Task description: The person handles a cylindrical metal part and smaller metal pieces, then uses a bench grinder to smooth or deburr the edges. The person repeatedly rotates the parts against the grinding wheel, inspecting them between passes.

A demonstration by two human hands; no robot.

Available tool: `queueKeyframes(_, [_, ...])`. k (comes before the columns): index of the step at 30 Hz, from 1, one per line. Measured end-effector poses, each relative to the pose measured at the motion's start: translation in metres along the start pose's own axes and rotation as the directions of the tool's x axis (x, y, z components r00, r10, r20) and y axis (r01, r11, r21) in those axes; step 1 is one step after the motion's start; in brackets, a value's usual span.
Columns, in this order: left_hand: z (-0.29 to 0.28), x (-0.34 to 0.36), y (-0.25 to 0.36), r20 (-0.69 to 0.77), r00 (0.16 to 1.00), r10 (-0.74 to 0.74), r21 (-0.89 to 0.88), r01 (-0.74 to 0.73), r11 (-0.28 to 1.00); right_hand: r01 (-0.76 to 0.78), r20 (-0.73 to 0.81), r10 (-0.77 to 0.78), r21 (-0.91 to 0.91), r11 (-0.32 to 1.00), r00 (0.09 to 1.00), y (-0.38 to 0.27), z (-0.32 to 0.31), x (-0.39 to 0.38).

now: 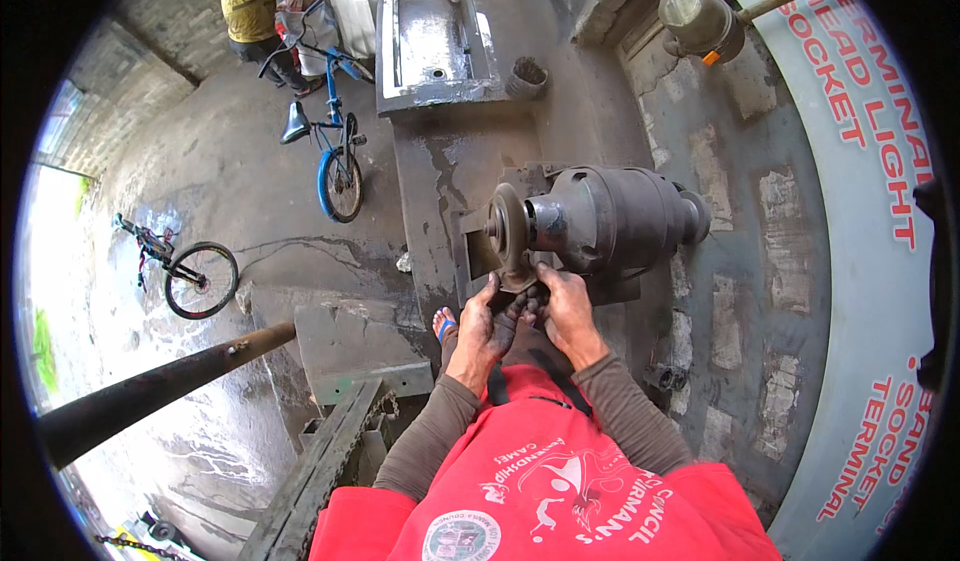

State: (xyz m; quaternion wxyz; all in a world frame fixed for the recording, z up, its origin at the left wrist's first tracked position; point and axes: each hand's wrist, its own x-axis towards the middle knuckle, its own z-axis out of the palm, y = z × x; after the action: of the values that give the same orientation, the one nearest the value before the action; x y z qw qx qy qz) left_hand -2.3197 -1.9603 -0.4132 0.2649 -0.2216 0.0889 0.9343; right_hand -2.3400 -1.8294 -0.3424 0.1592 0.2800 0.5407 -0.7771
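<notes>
A bench grinder's grey motor (625, 221) sits before me, with a round brown wheel (512, 233) on its left end. Just below that wheel, my left hand (482, 333) and my right hand (568, 316) are close together, darkened with grime. Between thumbs and fingers they pinch a small, flat, shiny metal piece (517, 283). Its upper edge meets the wheel's lower rim, or lies very near it; I cannot tell which. Most of the piece is hidden by my fingers.
A dark metal pole (165, 386) and a rusty beam (315, 466) are at my left. Beyond the motor stands a metal basin (385, 56). A blue bicycle (338, 131), another bicycle (185, 266) and a person in yellow (250, 9) are farther left. A lettered signboard (800, 81) borders the right.
</notes>
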Motion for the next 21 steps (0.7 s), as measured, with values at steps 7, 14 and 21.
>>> queueKeyframes(7, [0.006,-0.001,-0.003,-0.077,0.997,0.013,-0.05,-0.016,0.999,-0.028,-0.051,0.023,-0.092,0.995,0.998,-0.002,0.002,-0.007])
queueKeyframes(14, [0.019,-0.008,0.0,-0.241,0.971,-0.017,-0.012,0.014,1.0,0.007,-0.087,-0.014,-0.081,0.997,0.996,0.002,0.003,-0.013])
queueKeyframes(21, [0.025,-0.018,0.002,-0.133,0.991,-0.005,0.021,0.008,1.0,0.292,0.092,-0.277,-0.339,0.895,0.956,0.002,-0.007,-0.001])
